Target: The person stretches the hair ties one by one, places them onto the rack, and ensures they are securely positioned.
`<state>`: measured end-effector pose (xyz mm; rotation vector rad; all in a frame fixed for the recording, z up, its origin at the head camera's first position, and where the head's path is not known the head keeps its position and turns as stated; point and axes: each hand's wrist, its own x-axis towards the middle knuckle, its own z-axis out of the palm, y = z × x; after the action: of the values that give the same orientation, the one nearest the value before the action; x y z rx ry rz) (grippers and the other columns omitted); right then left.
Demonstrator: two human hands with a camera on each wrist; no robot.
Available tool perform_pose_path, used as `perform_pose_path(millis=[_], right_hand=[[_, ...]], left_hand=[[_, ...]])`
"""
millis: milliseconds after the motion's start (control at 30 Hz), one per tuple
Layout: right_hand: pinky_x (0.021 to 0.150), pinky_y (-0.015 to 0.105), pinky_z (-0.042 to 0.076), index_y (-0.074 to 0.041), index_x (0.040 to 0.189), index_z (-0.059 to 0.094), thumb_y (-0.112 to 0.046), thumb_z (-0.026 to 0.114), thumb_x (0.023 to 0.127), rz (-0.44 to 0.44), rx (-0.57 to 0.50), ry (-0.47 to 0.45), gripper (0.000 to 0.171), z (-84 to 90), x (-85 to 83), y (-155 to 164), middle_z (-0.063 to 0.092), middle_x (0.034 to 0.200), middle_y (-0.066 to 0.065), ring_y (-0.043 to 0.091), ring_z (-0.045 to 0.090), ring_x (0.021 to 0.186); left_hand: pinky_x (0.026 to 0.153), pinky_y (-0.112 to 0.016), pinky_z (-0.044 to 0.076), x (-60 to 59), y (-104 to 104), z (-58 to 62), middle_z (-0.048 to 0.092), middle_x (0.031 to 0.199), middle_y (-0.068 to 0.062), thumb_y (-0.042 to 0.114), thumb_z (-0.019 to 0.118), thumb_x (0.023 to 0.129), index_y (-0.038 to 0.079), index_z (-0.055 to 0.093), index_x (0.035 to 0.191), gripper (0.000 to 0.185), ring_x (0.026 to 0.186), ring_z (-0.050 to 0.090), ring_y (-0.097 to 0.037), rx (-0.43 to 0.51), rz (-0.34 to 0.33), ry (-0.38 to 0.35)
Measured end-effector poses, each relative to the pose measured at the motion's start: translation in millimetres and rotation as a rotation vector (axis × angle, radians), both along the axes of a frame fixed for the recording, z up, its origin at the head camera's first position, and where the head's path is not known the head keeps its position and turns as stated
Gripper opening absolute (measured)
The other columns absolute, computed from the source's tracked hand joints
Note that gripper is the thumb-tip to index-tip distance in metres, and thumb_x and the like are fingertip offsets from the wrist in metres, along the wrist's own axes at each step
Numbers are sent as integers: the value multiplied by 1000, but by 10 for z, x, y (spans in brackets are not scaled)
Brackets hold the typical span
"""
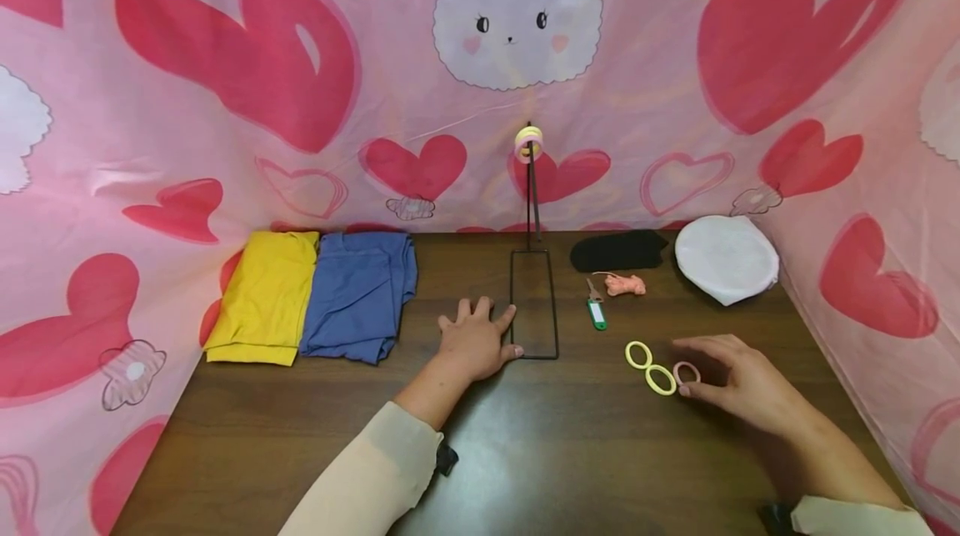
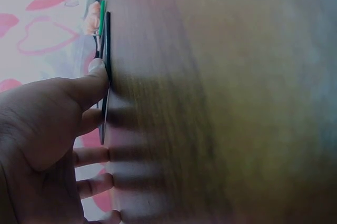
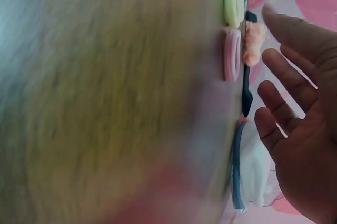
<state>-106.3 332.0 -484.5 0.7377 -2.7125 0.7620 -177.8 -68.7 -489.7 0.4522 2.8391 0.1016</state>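
My left hand [image 1: 474, 340] lies on the table with fingers spread, its thumb and forefinger at the left side of a black wire stand's base [image 1: 557, 303]. The left wrist view shows the thumb [image 2: 95, 77] over the thin black wire. At the top of the stand hang yellow and pink rings [image 1: 528, 134]. My right hand [image 1: 750, 382] hovers beside a pink ring [image 1: 697, 368], thumb and fingers apart; in the right wrist view the pink ring [image 3: 231, 56] stands free of the fingers. Two yellow rings [image 1: 661, 380] lie just left of it.
Folded yellow cloth [image 1: 262, 303] and blue cloth [image 1: 356, 294] lie at the left. Behind the rings are a key with a green tag [image 1: 597, 315], a pink yarn bundle [image 1: 625, 285], a black flat pouch [image 1: 618, 251] and a white round cloth item [image 1: 726, 257].
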Motion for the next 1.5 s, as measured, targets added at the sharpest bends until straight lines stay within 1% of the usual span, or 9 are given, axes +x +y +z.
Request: perform_pose_path(millis=[133,300,467,567,733,900,1067,1267,1500], right_hand=[[96,5,26,-13,123,74,-19,99,64,-20,59,-47,65,-31,4,68,74,116,2,14,59,108],[94,9,30,-13,124,74,-19,99,65,-38,105,-100,64,-30,-5,111,74,117,4,20,61,107],[90,22,40,-13,124,74,-19,97,68,-58,138,-131,60,-29,-36,118,75,117,4,23,63,105],[85,29,45,-12,123,75,-17,95,71,-62,146,-117,56,-37,-54,104,75,113,1,20,64,101],[81,33,47,-10,120,76,-12,92,75,-53,149,-53,48,-58,-88,63,75,105,-3,15,64,93],[82,40,48,-9,119,75,-10,88,79,-69,152,-47,43,-43,-134,34,74,103,-2,20,65,95],[86,35,43,-9,118,75,-5,87,78,-76,106,14,42,-9,-158,-11,75,109,4,25,65,99],[82,28,44,-8,118,74,1,86,75,-77,55,107,45,72,-204,-116,74,106,4,19,65,91],[83,9,43,-8,116,75,3,86,77,-67,5,123,42,173,-247,-259,75,104,1,12,68,84]], left_hand=[[103,-73,32,-6,4,0,31,164,-7,70,51,97,40,30,163,76,145,28,-40,1,4,0],[104,-73,31,-9,6,8,31,164,-7,70,51,97,40,30,164,76,145,28,-40,2,6,-1],[104,-73,31,-13,1,8,31,164,-7,71,51,97,40,30,164,76,145,27,-40,0,12,-2],[104,-72,31,-13,-3,8,31,164,-7,71,51,97,40,30,163,76,145,28,-40,0,14,1],[104,-73,31,-13,-5,10,31,164,-7,70,51,97,40,30,163,75,145,28,-40,7,15,0],[105,-73,31,-7,-1,15,30,165,-7,70,51,98,40,29,164,75,145,28,-40,7,15,-7],[104,-73,32,-5,4,6,31,164,-8,70,51,98,40,29,164,76,145,28,-41,9,3,-5],[103,-72,32,-5,2,11,31,164,-7,71,50,97,40,29,164,76,145,29,-41,4,4,1],[103,-72,33,3,2,11,30,164,-7,71,50,97,40,29,164,76,145,29,-41,0,2,-4]])
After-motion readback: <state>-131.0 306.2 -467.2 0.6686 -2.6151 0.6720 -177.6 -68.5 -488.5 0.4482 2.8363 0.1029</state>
